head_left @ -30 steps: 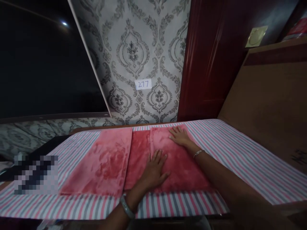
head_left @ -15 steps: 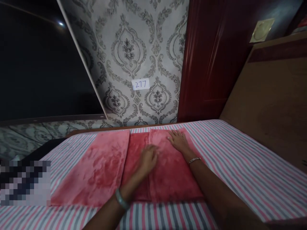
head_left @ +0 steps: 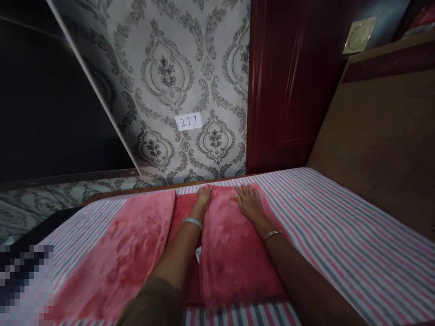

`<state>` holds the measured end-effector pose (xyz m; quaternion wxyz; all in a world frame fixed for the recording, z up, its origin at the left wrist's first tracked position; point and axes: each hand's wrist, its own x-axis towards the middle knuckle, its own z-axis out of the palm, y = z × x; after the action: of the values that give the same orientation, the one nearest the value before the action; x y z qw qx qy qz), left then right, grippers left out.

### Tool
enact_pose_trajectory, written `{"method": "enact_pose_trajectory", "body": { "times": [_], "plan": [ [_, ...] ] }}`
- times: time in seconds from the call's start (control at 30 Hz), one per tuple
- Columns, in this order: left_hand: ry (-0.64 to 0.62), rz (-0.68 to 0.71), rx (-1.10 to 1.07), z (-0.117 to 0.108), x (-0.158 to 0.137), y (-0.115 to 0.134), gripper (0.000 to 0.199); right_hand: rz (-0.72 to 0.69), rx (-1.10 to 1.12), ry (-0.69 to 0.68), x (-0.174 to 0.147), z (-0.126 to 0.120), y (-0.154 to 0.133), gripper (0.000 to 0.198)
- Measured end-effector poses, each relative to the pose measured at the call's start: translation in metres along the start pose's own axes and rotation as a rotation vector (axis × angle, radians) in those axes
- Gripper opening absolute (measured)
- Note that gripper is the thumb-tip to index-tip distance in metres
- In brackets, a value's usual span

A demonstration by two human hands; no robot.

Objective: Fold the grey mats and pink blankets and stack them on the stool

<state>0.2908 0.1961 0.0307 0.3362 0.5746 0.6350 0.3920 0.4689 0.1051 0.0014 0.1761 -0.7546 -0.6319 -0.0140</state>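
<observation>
Flat on a striped sheet, a red towel, both sides folded inward. Left hand reaching to the far edge, fingers curled at the right flap's far corner; whether gripping it, cannot tell. Right hand spread open, palm down, pressing the right flap. Bracelet on the left wrist, bangle on the right. Beyond, patterned wallpaper with a tag reading 277.

Striped bed, pink towel on it
</observation>
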Motion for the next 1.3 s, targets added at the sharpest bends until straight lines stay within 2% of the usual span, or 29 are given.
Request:
{"method": "enact_pose_trajectory", "body": {
  "times": [0.17,0.27,0.4,0.43,0.5,0.57,0.6,0.67,0.73,0.9,1.03,1.17,1.3],
  "plan": [
    [0.11,-0.027,0.246,0.006,-0.006,-0.009,0.032,0.096,0.012,-0.055,0.001,-0.002,0.0,0.058],
    [0.083,-0.003,0.329,0.004,-0.004,-0.006,0.034,0.098,0.014,-0.071,0.001,-0.003,0.001,0.06],
    [0.039,0.072,0.397,-0.01,-0.005,0.012,0.042,0.103,0.02,-0.087,0.001,-0.004,0.001,0.06],
    [0.042,0.124,0.417,-0.013,-0.008,0.017,0.049,0.104,0.024,-0.086,0.001,-0.004,0.001,0.06],
    [0.038,0.325,0.497,-0.017,-0.018,0.021,0.063,0.106,0.035,-0.082,0.002,-0.003,0.001,0.061],
    [-0.05,0.512,0.634,-0.015,-0.032,0.016,0.068,0.109,0.047,-0.079,0.003,-0.002,0.002,0.061],
    [-0.125,0.546,0.707,-0.014,-0.039,0.011,0.068,0.113,0.05,-0.077,0.003,-0.002,0.003,0.061],
    [-0.263,0.479,0.812,-0.01,-0.049,-0.003,0.069,0.117,0.048,-0.073,0.003,-0.001,0.003,0.061],
    [-0.316,0.402,0.846,-0.007,-0.053,-0.015,0.071,0.116,0.042,-0.078,0.003,-0.001,0.003,0.062],
    [-0.301,0.414,0.817,-0.007,-0.05,-0.023,0.072,0.098,0.04,-0.135,0.003,-0.009,0.003,0.062],
    [-0.296,0.424,0.809,-0.008,-0.049,-0.02,0.071,0.079,0.05,-0.196,-0.002,-0.032,0.008,0.059],
    [-0.285,0.439,0.805,-0.007,-0.05,-0.021,0.069,0.129,0.033,-0.225,-0.041,-0.055,0.023,0.061],
    [-0.302,0.431,0.79,-0.005,-0.05,-0.019,0.071,0.109,-0.002,-0.213,-0.101,-0.052,0.039,0.061]
  ]
}}
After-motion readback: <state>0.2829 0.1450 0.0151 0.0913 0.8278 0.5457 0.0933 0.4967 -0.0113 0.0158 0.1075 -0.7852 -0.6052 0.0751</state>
